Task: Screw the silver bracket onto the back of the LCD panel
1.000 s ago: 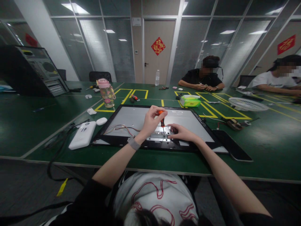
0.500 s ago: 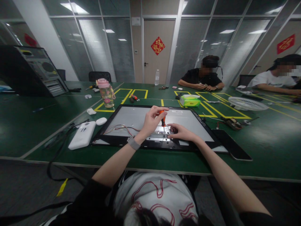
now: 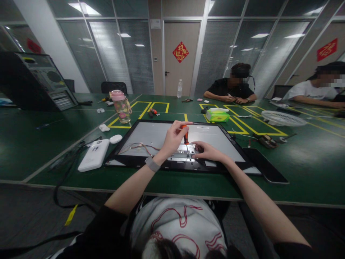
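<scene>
A flat panel (image 3: 153, 135) with a black frame lies face down or up, I cannot tell which, on the green table. My left hand (image 3: 174, 138) holds the orange handle of a screwdriver (image 3: 186, 138), which stands upright with its tip on a metal bracket (image 3: 182, 159) at the panel's near middle. Beside the shaft, my right hand (image 3: 207, 150) rests on the bracket's right end, its fingers curved round something dark that is too small to name. Thin wires (image 3: 140, 145) run across the panel to the left of the bracket.
Left of the panel are a white power bank (image 3: 94, 155), a white oval object (image 3: 115, 139) and a pink-lidded bottle (image 3: 121, 108). A black phone-like slab (image 3: 266, 165) lies right. Behind are a green tissue pack (image 3: 217, 115) and a racket-like object (image 3: 283, 118). Two people sit across.
The screwdriver's handle and the fingers of my left hand have shifted very slightly to the left. My right hand has stayed in place.
</scene>
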